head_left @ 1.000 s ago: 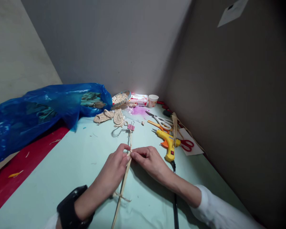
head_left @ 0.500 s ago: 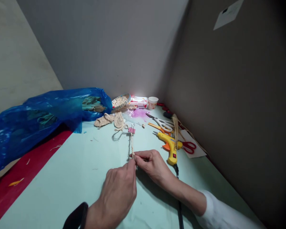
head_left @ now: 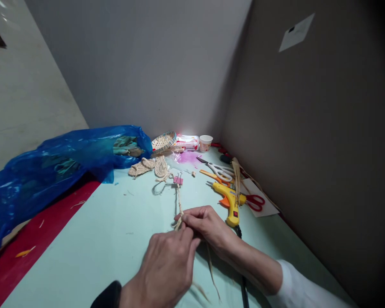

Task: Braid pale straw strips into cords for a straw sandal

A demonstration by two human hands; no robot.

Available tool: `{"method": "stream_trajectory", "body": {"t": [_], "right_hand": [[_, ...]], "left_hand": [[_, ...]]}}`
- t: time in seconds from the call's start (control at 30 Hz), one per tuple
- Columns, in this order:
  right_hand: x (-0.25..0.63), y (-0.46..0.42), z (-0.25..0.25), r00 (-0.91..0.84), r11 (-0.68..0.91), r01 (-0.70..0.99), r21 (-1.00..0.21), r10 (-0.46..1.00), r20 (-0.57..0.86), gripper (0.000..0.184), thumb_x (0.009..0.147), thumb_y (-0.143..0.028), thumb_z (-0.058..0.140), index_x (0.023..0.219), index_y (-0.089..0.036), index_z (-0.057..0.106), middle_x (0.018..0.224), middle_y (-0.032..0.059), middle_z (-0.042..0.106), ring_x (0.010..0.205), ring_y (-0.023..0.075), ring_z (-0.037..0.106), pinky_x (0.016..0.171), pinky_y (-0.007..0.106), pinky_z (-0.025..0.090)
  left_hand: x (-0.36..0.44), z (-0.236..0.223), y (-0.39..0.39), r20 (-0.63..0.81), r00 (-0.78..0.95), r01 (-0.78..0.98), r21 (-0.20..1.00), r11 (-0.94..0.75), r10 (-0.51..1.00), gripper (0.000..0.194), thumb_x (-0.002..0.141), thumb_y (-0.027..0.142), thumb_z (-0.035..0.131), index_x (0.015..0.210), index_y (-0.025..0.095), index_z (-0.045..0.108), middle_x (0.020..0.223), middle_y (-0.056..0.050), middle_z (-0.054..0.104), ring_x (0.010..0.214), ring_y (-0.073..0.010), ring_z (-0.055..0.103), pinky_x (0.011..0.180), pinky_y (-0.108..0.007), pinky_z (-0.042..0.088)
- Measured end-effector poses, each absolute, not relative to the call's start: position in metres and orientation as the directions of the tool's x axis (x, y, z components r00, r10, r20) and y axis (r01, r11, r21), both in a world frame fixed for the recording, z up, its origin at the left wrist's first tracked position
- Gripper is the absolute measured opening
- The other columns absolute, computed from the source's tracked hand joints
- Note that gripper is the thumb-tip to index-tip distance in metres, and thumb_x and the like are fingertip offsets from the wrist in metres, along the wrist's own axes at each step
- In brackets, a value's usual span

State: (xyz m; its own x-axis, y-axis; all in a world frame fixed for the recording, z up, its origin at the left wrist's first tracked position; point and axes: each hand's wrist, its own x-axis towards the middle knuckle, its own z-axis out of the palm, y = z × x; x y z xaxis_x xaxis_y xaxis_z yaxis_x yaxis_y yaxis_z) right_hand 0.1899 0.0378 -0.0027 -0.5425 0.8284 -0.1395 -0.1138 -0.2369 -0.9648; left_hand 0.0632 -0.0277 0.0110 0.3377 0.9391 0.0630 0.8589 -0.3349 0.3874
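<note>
A thin braid of pale straw-like fibre (head_left: 179,199) runs toward me from a pink binder clip (head_left: 178,180) on the pale green tabletop. My right hand (head_left: 208,224) pinches the near end of the braid between thumb and forefinger. Just below and to the left, my left hand (head_left: 170,259) is closed at the loose strands; its fingertips are partly hidden behind the hand. Loose strand ends (head_left: 212,273) trail out beneath my hands toward me. Behind the clip lie a coiled braid (head_left: 161,167) and a flat woven piece (head_left: 141,167).
On the right lie a yellow glue gun (head_left: 232,205) with a black cord, white-handled scissors (head_left: 223,172), and red-handled scissors (head_left: 256,202). A blue plastic bag (head_left: 67,156) spreads along the left. A woven basket (head_left: 163,142) and a paper cup (head_left: 205,143) stand by the wall.
My left hand has shifted slightly right and down, its thumb now showing. Loose strand ends have come into view below my hands. My right hand keeps its pinch. The whole view has tilted slightly.
</note>
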Motion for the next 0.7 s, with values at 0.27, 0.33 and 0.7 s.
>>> {"method": "stream_trajectory", "body": {"t": [0.27, 0.33, 0.7], "right_hand": [[0.193, 0.039, 0.001, -0.599, -0.180, -0.062, -0.982, 0.794, -0.107, 0.032, 0.082, -0.039, 0.055, 0.061, -0.014, 0.055, 0.053, -0.0031, 0.045, 0.049, 0.0087, 0.036, 0.053, 0.022, 0.029], [0.193, 0.040, 0.001, -0.639, -0.179, -0.090, -0.980, 0.765, -0.081, 0.035, 0.083, -0.043, 0.053, 0.062, -0.015, 0.054, 0.055, -0.0017, 0.049, 0.053, 0.0108, 0.044, 0.057, 0.023, 0.034], [0.201, 0.030, 0.014, -0.569, 0.419, 0.536, -0.733, 0.820, 0.053, 0.029, 0.093, -0.019, 0.037, 0.078, -0.016, 0.061, 0.074, 0.0034, 0.065, 0.064, 0.0133, 0.053, 0.060, 0.025, 0.034]], "left_hand": [[0.041, 0.012, 0.002, -0.087, 0.088, 0.232, 0.970, 0.065, 0.992, 0.016, 0.088, 0.034, 0.050, 0.089, 0.019, 0.055, 0.079, -0.004, 0.062, 0.072, -0.0170, 0.059, 0.070, -0.030, 0.044], [0.045, 0.004, 0.006, -0.220, 0.260, -0.035, 0.971, 0.237, 0.940, 0.020, 0.088, 0.039, 0.047, 0.086, 0.019, 0.050, 0.068, 0.002, 0.054, 0.049, -0.0103, 0.050, 0.049, -0.024, 0.038], [0.049, 0.002, 0.006, -0.409, 0.190, -0.156, 0.885, 0.439, 0.892, 0.021, 0.080, 0.036, 0.060, 0.082, 0.016, 0.054, 0.054, 0.009, 0.039, 0.039, -0.0016, 0.015, 0.037, -0.020, 0.004]]}}
